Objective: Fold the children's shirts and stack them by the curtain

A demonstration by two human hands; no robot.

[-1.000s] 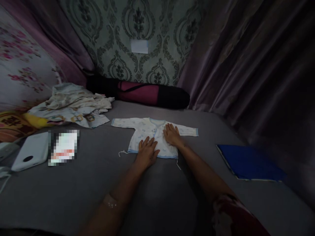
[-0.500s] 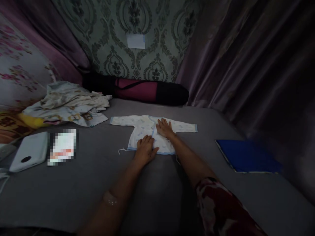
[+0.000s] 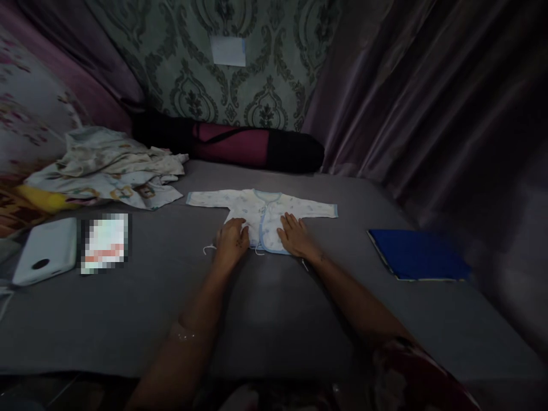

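A white baby jacket (image 3: 270, 225) with light blue edging and a faint print lies spread out on the grey bed sheet, both sleeves stretched sideways. Thin white ties trail from its lower edge. My left hand (image 3: 232, 241) rests at its lower left side, fingers slightly bent and thumb apart. On the lower right front, my right hand (image 3: 295, 235) presses flat with its fingers stretched out. The blue-edged front opening shows between my hands.
A rumpled cloth pile (image 3: 120, 165) lies at the back left, with a white power bank (image 3: 47, 251) and a blurred-out bright rectangle (image 3: 105, 245) below it. A black and maroon long bag (image 3: 233, 144) lies along the wall. At right is a blue folded item (image 3: 419, 255).
My left hand has moved left to the jacket's side, and my right hand has slid down from its chest. The neckline and front opening now show more. The view has tilted slightly down.
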